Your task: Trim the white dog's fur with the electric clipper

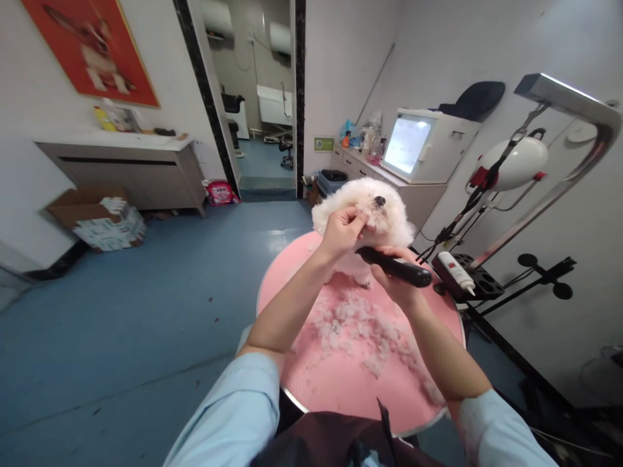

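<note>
White dog [357, 193] is at the pink tabletop's [318, 386] far side, directly beyond both hands. Left hand [343, 230], nearer the nose [379, 201], pinches muzzle fur between thumb and fingers. Right hand [403, 293] is closed around black clippers [396, 266], long axis slanting rightward from below the muzzle. Loose fur [348, 324] lies on the near side.

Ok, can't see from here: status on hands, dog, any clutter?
Left hand closed on white dog, beside nose. Right hand holding black clippers, lower down. Loose fur littering pink tabletop.
</note>
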